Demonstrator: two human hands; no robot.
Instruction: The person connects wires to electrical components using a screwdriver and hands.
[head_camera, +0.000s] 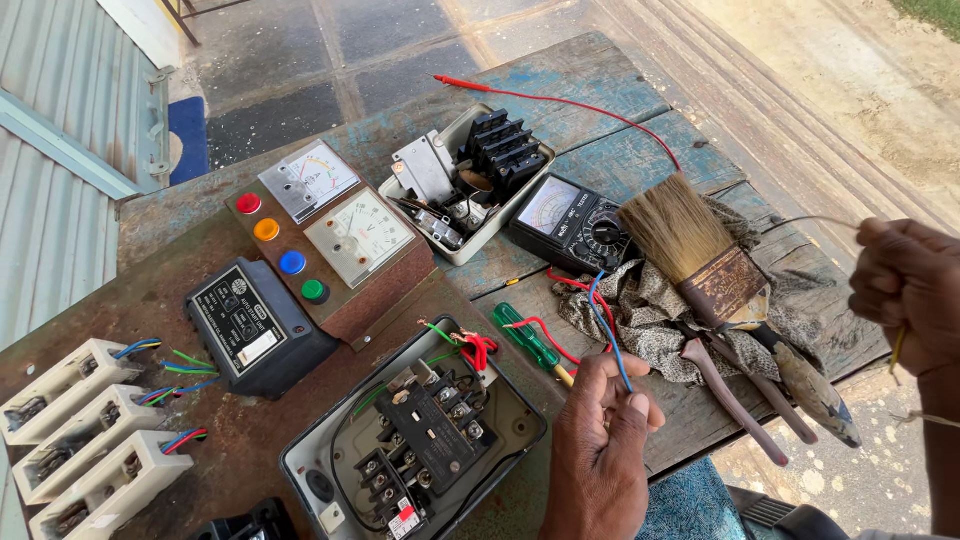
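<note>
Weathered wooden workbench (620, 150), left hand (600, 440) fisted upright pinching blue and red wires (603, 305), right hand (905, 290) raised, clenched on thin wire (810, 220).

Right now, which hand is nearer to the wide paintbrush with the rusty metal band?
Right. The right hand is just beside the wide paintbrush with the rusty metal band, on its right; the left hand, pinching red and blue wires, is lower, in front of it.

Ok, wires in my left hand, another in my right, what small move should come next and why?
Probably bring the right hand in toward the left hand. The left pinches the red and blue wires upright, the right grips a thin wire well off to the side, so the ends are too far apart to work together.
</note>
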